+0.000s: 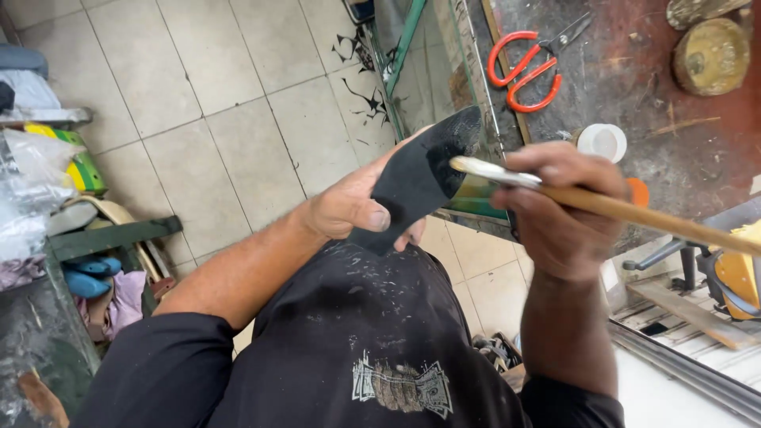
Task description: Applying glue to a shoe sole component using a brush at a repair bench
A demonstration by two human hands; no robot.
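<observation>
Looking down from the head view, we grip a black shoe sole [416, 178] in our left hand [353, 208], above our lap. Our right hand [559, 208] closes around a wooden-handled brush [602, 204], bristles touching the sole. Orange scissors [527, 67] lie on the workbench [690, 166] beyond.

A dark, stained tabletop [634, 87] carries orange-handled scissors [527, 67], a small white lid [602, 142] near its front edge, and two round wooden discs [711, 55] at the far right corner
</observation>
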